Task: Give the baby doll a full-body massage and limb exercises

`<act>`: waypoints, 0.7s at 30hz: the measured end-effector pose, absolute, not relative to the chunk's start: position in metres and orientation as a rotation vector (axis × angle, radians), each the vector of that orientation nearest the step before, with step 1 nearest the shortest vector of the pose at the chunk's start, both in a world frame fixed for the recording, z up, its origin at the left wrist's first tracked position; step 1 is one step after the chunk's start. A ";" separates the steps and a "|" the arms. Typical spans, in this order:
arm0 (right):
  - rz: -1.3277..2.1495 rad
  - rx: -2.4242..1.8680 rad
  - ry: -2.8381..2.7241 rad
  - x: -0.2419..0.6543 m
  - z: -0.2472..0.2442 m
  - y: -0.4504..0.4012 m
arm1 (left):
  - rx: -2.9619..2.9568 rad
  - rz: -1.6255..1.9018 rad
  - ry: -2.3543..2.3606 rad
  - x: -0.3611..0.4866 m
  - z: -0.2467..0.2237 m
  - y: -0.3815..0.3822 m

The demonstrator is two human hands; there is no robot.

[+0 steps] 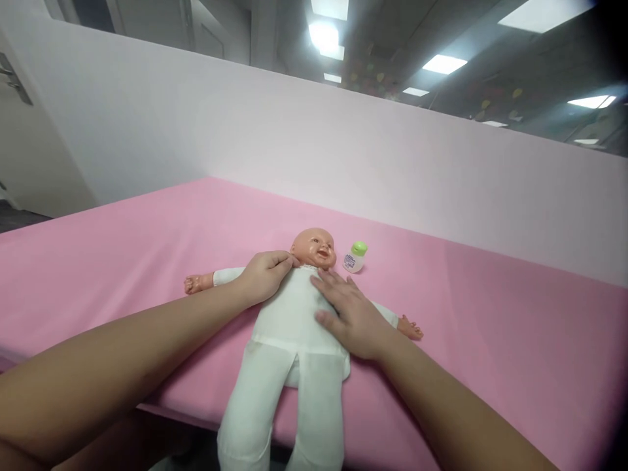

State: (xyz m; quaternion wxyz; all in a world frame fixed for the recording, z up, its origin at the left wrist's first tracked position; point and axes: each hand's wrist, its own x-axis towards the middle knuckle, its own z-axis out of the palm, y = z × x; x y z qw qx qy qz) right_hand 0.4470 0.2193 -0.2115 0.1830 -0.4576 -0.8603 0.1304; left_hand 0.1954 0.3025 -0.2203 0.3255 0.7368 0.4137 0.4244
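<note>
A baby doll (294,314) in a white cloth body lies on its back, head away from me, arms spread and legs over the near edge of the pink surface. My left hand (267,275) is at the doll's shoulder beside its neck, fingers closed together; whatever they may pinch there is too small to make out. My right hand (350,314) rests with fingers spread on the other side of the doll's chest and holds nothing. A small clear bottle (353,258) with a green cap is just right of the doll's head.
The pink-covered table (490,314) extends to both sides, with its near edge under the doll's legs. A pale low wall (343,144) runs along the back. A door (29,131) is at the far left.
</note>
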 end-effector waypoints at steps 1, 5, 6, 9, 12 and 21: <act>0.396 -1.376 -2.365 0.453 -0.210 0.224 | 1.934 1.111 1.105 0.196 -0.219 0.302; 0.523 -1.617 -2.184 0.467 -0.207 0.231 | 1.935 1.142 1.168 0.195 -0.213 0.292; 0.526 -1.648 -2.163 0.469 -0.207 0.231 | 1.950 1.168 1.130 0.195 -0.210 0.286; 0.493 -1.684 -2.139 0.470 -0.208 0.232 | 2.002 1.067 0.749 0.195 -0.192 0.258; 0.484 -1.668 -2.144 0.469 -0.208 0.231 | 2.035 0.546 0.153 0.199 -0.171 0.223; 0.484 -1.644 -2.151 0.467 -0.202 0.227 | 2.411 0.700 0.383 0.206 -0.193 0.250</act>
